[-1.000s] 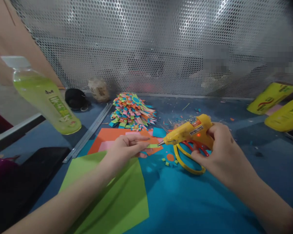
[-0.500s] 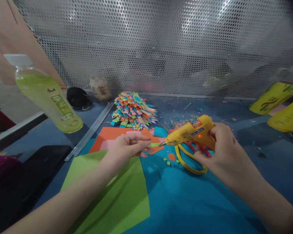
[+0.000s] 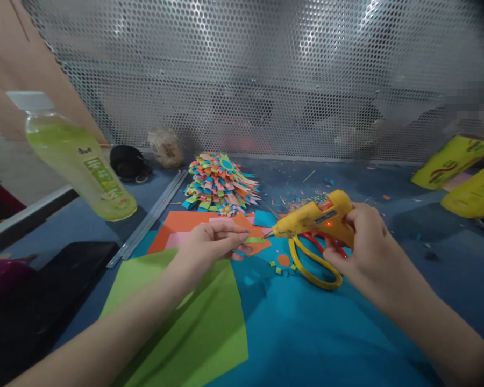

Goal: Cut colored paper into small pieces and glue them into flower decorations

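Observation:
My left hand [image 3: 212, 244] pinches a small green paper strip [image 3: 255, 239] between thumb and fingers, above the orange sheet [image 3: 185, 221]. My right hand [image 3: 363, 247] grips a yellow hot glue gun [image 3: 312, 217], its red light on. The nozzle tip touches the free end of the strip. Yellow-handled scissors [image 3: 314, 263] lie on the blue sheet [image 3: 306, 328] under the gun. A small orange paper disc with cut bits [image 3: 282, 260] lies below the nozzle.
A pile of multicoloured paper flowers [image 3: 221, 183] sits behind the orange sheet. A green sheet [image 3: 193, 322] lies at the front left. A bottle of green drink [image 3: 80, 161] stands left, yellow packets [image 3: 463, 177] right, and a perforated metal screen [image 3: 266, 75] closes the back.
The glue gun's nozzle and the strip have stayed together with only slight shifts. Both hands hold nearly the same places.

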{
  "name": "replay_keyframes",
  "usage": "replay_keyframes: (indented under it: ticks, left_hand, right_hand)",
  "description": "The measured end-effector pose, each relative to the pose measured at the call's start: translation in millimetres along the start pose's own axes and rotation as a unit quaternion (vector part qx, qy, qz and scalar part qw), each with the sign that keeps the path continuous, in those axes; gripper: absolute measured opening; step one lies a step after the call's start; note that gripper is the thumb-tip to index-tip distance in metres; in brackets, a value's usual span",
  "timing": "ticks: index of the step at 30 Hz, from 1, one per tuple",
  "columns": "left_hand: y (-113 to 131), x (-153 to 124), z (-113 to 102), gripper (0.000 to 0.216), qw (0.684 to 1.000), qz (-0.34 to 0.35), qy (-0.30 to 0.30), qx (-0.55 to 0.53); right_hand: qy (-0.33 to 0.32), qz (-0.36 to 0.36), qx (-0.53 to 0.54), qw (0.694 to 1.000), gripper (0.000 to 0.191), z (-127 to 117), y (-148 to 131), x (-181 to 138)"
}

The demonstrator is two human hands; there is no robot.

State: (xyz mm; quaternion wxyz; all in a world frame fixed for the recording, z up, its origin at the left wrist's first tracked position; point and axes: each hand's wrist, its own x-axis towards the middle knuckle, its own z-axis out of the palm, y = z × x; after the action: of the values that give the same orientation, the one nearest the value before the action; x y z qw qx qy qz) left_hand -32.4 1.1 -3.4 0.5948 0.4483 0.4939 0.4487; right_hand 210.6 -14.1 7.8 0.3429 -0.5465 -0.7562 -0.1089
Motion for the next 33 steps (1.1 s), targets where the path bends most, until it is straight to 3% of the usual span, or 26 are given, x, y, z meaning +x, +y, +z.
replay_keyframes:
  ticks: [11,20,27,33]
  left_hand:
    - [1.8,-1.2,2.3,0.022,1.000,0.012,0.025,0.003]
    - [2.9,-2.1,3.3,0.022,1.000,0.010,0.024,0.011]
    - [4.3,-3.7,3.4,0.020,0.999,0.023,0.027,0.018]
    - [4.3,-4.6,3.7,0.022,0.998,0.043,0.039,0.037]
  right_hand:
    - [0.002,-0.017,0.008,1.000,0.021,1.2,2.5,-1.6]
    - [-0.004,0.016,0.028,0.999,0.023,0.2,-1.9,0.7]
    - [0.011,-0.021,-0.010,1.000,0.026,5.4,3.7,-0.1]
    - [-0.036,-0.028,-0.024,0.999,0.020,7.9,7.5,-1.6]
